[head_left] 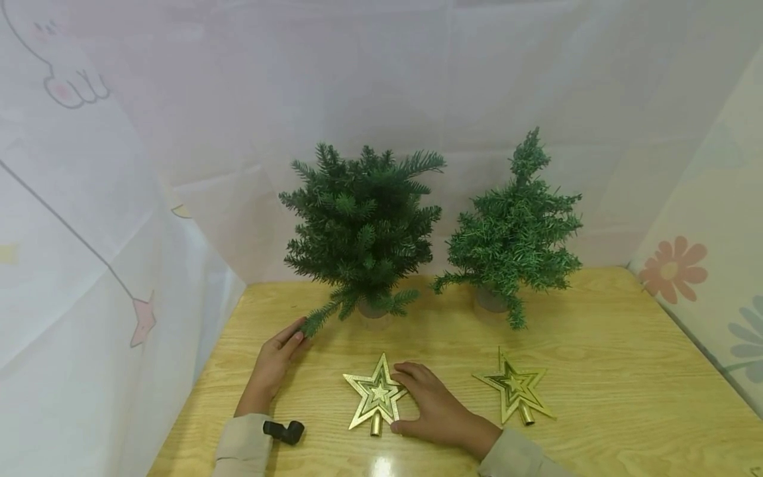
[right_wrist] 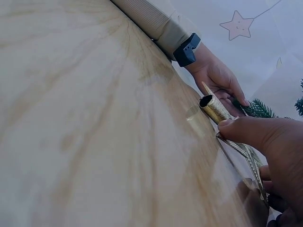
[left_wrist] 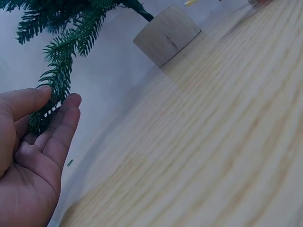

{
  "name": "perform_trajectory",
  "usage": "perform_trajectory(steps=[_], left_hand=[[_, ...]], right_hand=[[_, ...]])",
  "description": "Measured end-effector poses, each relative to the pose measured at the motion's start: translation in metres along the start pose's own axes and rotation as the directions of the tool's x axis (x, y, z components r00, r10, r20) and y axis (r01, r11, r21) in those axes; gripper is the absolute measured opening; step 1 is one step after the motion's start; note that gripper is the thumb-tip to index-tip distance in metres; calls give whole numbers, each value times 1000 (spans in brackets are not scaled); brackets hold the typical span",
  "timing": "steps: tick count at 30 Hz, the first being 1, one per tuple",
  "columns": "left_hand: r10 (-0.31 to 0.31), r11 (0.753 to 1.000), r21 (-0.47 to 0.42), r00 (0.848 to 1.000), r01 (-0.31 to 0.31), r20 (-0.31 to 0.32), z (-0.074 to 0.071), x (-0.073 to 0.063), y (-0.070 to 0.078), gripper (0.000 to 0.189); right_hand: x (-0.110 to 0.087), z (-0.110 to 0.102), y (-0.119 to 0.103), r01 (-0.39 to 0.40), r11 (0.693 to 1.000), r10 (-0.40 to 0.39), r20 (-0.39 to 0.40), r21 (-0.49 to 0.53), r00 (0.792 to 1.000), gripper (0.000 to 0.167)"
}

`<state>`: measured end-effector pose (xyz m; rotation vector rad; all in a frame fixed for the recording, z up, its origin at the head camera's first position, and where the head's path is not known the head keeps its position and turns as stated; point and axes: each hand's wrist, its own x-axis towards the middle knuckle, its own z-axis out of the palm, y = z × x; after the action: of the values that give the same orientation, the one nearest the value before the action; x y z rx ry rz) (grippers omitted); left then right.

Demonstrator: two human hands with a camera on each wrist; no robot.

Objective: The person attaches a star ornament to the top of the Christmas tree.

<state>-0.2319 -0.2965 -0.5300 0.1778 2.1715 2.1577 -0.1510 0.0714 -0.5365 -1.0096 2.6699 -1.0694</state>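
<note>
My left hand (head_left: 275,363) pinches the tip of a low, outstretched branch (left_wrist: 58,79) between thumb and fingers. That branch belongs to the fuller, dark green artificial Christmas tree (head_left: 363,225), whose round wooden base (left_wrist: 167,37) shows in the left wrist view. On the table, a gold star tree topper (head_left: 378,394) lies in front of this tree, its hollow socket (right_wrist: 215,109) toward me. The right hand (head_left: 438,411) grips the star's right side, thumb at the lower point and fingers at the right point.
A second, lighter green tree (head_left: 515,238) stands at the back right. Another gold star topper (head_left: 514,387) lies in front of it, just right of my right hand. Behind the wooden table (head_left: 608,371) hangs a pale printed cloth (head_left: 238,99). A black wrist mount (head_left: 285,432) sits on the left cuff.
</note>
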Motion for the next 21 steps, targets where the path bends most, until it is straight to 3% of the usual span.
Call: perform_trajectory(steps=[16, 21], left_hand=[[-1, 1000, -17, 1000, 1, -10, -1, 1, -3, 49], [11, 1000, -12, 1000, -11, -5, 0, 1, -2, 48]], right_hand=[[-1, 1, 0, -84, 989, 88, -25, 125, 996, 84], [1, 1, 1, -101, 986, 111, -66, 129, 992, 84]])
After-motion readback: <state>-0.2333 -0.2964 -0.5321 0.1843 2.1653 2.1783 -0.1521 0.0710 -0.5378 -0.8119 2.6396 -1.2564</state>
